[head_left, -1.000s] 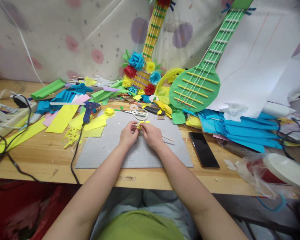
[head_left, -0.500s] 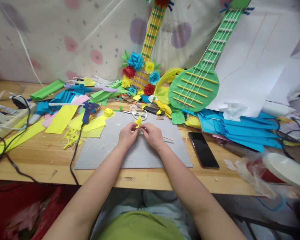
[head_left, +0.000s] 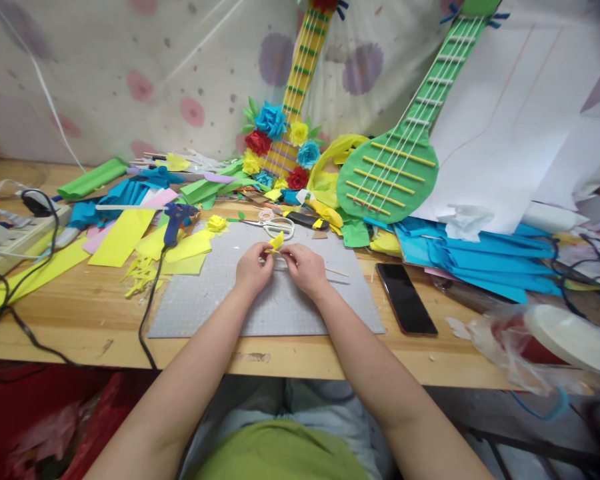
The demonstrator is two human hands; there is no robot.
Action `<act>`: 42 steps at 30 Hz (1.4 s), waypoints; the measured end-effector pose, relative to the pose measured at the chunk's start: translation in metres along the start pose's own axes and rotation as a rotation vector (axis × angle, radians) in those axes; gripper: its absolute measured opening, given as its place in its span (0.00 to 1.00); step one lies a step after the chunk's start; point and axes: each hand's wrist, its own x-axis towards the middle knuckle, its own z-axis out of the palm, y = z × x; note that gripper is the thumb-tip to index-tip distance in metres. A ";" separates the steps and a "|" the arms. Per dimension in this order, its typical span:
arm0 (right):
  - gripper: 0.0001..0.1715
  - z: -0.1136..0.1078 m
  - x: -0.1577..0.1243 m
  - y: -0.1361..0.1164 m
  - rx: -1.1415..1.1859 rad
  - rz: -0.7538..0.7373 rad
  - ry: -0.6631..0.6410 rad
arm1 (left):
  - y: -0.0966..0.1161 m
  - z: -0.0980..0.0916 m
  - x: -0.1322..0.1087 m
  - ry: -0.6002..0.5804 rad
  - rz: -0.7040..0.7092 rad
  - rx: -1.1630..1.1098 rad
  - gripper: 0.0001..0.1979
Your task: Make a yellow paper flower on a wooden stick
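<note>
Both my hands meet over the grey cutting mat (head_left: 215, 293). My left hand (head_left: 251, 268) and my right hand (head_left: 304, 266) pinch a small yellow paper piece (head_left: 276, 242) between their fingertips, and its tip sticks up between them. A thin wooden stick (head_left: 337, 272) pokes out to the right of my right hand; I cannot tell whether that hand holds it. White-handled scissors (head_left: 275, 227) lie just beyond my hands. A finished yellow paper flower (head_left: 217, 223) sits at the mat's far left corner.
A blue glue gun (head_left: 176, 218) with a black cord lies left of the mat among yellow paper strips (head_left: 121, 237). A black phone (head_left: 406, 298) lies on the right. A green paper guitar (head_left: 397, 167), a yellow flowered guitar (head_left: 293, 100) and blue paper (head_left: 480, 257) crowd the back.
The yellow piece went from lying flat between my fingers to standing up with its tip raised. My hands stayed over the mat, with only small finger movements.
</note>
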 end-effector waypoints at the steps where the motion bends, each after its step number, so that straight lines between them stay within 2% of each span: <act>1: 0.12 0.000 0.000 0.000 0.002 -0.007 0.003 | 0.000 0.000 0.000 0.011 0.000 0.007 0.09; 7: 0.13 0.000 -0.001 -0.003 -0.004 -0.073 0.010 | -0.002 0.000 -0.001 0.022 0.003 -0.035 0.18; 14: 0.11 -0.002 -0.001 -0.009 -0.035 -0.003 -0.023 | -0.002 0.002 -0.002 -0.027 0.056 -0.125 0.18; 23: 0.09 0.000 0.000 -0.007 -0.062 0.004 -0.020 | 0.000 0.001 -0.003 -0.040 0.076 0.002 0.17; 27: 0.10 0.001 0.000 -0.005 0.018 0.070 -0.016 | 0.002 0.000 -0.003 -0.041 0.088 0.084 0.17; 31: 0.11 0.000 0.000 -0.005 0.121 0.130 -0.028 | 0.004 -0.001 -0.003 0.010 0.127 0.180 0.18; 42: 0.11 -0.004 0.000 -0.007 0.143 0.169 -0.012 | 0.003 0.001 -0.003 0.024 0.112 0.165 0.17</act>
